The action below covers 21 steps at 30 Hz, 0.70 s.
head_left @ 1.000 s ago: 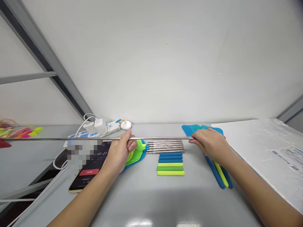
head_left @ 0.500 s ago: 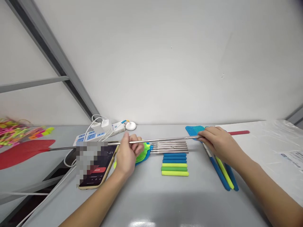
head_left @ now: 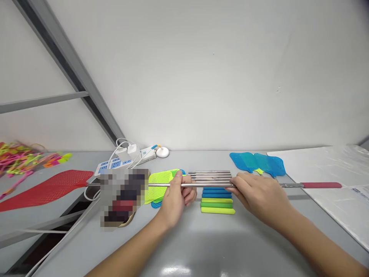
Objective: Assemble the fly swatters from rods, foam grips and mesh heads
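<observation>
While 2 hands hold it level above the gray table (head_left: 201, 238), the red fly swatter (head_left: 207, 185) stretches across the view, its red mesh head (head_left: 62, 185) at the left and its red handle (head_left: 322, 185) at the right. The left hand (head_left: 174, 200) is closed around the metal shaft, thumb on top and fingers curled; the right hand (head_left: 256, 192) is wrapped around it nearer the handle, its fingers partly hidden. Just behind the shaft lie parallel metal rods (head_left: 211, 174), with yellow-green and blue mesh heads (head_left: 161, 177) at their left; in front, blue, green and yellow-green grips (head_left: 217, 205) lie in a row. Beyond the right hand rest 2 blue mesh heads (head_left: 246, 161), near a white wrapped package (head_left: 325, 165). Farther left are a power strip (head_left: 115, 164), a white disc (head_left: 162, 152) and a bright, multicolored pile (head_left: 21, 163).
</observation>
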Available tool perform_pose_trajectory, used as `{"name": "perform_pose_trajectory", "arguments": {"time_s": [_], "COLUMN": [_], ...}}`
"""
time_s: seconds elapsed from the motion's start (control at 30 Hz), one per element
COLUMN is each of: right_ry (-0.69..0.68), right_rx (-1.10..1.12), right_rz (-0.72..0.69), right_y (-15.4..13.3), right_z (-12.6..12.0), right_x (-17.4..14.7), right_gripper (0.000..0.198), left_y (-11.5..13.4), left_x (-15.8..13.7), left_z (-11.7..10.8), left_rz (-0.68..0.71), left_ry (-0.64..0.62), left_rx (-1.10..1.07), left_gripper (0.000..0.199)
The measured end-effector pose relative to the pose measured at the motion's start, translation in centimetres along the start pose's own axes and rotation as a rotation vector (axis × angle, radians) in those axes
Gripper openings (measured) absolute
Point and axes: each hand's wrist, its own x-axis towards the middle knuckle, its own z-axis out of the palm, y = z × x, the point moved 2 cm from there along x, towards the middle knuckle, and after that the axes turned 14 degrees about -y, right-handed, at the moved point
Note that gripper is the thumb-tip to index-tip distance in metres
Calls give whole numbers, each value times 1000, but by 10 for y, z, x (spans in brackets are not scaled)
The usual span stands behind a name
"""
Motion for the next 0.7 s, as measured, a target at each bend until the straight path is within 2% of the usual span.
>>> {"name": "perform_pose_trajectory", "arguments": {"time_s": [0.07,0.13,0.3,0.4,0.63,0.7], "right_ry": [-8,-30,-52,-66,-48,-47], "right_rx": [29,62,101,127,120,111], "right_rz": [12,21,111,163,241,245], "right_y": [7,21,68,87,103,105], "right_z": [1,5,11,10,8,7], "right_x": [-1,-3,-13,-18,-24,-25], "right_gripper": [31,28,24,27,41,43], "left_y": [3,8,27,36,41,41], "left_x": [1,3,6,8,6,6], "left_z": [-3,-8,-27,-39,-55,-55], "left_rz": [-14,15,182,258,402,419], "left_ry": [-3,45,281,408,614,636], "left_rx": [55,59,-146,-183,-250,-261], "left_gripper": [56,57,55,52,41,35]}}
